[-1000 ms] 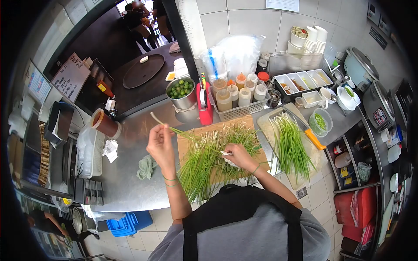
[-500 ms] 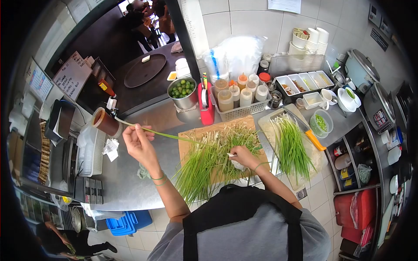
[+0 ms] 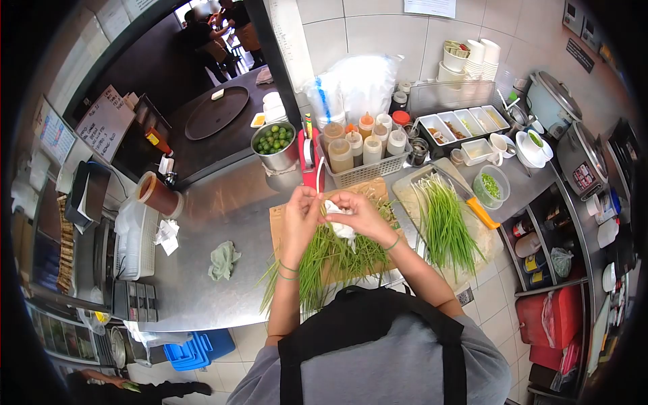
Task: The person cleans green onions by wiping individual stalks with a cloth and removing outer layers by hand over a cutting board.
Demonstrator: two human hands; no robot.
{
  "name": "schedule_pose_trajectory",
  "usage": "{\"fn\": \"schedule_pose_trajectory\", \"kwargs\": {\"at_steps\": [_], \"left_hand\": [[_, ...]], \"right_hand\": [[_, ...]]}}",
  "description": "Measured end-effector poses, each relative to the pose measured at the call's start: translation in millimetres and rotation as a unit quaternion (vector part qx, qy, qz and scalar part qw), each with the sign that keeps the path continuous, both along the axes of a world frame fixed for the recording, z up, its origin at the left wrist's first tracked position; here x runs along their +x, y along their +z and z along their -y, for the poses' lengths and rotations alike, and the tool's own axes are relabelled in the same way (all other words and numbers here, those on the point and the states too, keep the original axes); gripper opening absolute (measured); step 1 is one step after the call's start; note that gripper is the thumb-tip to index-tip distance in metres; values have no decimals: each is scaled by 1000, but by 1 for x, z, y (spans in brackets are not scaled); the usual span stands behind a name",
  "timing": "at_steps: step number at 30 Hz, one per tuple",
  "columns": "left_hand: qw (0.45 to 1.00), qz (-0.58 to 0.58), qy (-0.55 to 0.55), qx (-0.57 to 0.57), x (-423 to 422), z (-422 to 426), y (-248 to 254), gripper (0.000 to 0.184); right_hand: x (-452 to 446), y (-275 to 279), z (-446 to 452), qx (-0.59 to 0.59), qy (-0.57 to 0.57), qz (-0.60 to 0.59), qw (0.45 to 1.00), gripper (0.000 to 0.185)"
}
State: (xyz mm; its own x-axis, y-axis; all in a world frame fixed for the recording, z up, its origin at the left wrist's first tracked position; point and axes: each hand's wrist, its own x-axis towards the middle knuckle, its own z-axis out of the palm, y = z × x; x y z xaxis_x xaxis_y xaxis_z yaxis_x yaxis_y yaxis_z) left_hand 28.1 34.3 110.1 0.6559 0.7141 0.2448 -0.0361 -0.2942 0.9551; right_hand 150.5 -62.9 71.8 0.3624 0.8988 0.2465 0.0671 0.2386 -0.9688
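My left hand (image 3: 300,219) is pinched on a green onion, whose white end (image 3: 320,174) points up above the fingers. Close beside it, my right hand (image 3: 359,214) grips a crumpled white cloth (image 3: 341,226) near the stalk. Below both hands a pile of green onions (image 3: 331,255) lies on brown paper (image 3: 278,219), its leaves hanging toward the counter's front edge. To the right, a bunch of green onions (image 3: 445,219) and an orange-handled knife (image 3: 483,214) rest on a cutting board (image 3: 407,196).
Sauce bottles stand in a basket (image 3: 371,170) behind the paper, beside a red tape dispenser (image 3: 311,158) and a pot of green fruit (image 3: 275,143). A tub of chopped greens (image 3: 491,187) is at the right. A greenish cloth (image 3: 223,260) lies left. Another person (image 3: 135,390) is at lower left.
My left hand has come back right with the onion, from far left to beside my right hand. My right hand has risen with the white cloth, and the two now nearly meet.
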Motion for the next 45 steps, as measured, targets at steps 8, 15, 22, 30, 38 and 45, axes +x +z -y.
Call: {"fn": "schedule_pose_trajectory", "kwargs": {"at_steps": [8,15,22,30,38,45], "left_hand": [[994,80,-19,-72,2,-10,-8,10],[986,149,56,-57,-17,-39,0,10],[977,172,116,-53,-36,-52,2,12],[964,204,144,-86,-43,-49,-14,13],[930,271,59,-240,-48,-44,-2,12],[914,2,-223,-340,89,69,-23,23]], "right_hand": [[-3,2,7,-35,49,-88,994,33],[-3,-8,20,-63,80,-75,992,33],[-3,-16,32,-66,61,-89,992,32],[-4,-18,33,21,-15,-148,989,24],[15,-54,39,-4,-143,-166,976,27],[20,-146,-2,32,-247,-102,963,30]]}}
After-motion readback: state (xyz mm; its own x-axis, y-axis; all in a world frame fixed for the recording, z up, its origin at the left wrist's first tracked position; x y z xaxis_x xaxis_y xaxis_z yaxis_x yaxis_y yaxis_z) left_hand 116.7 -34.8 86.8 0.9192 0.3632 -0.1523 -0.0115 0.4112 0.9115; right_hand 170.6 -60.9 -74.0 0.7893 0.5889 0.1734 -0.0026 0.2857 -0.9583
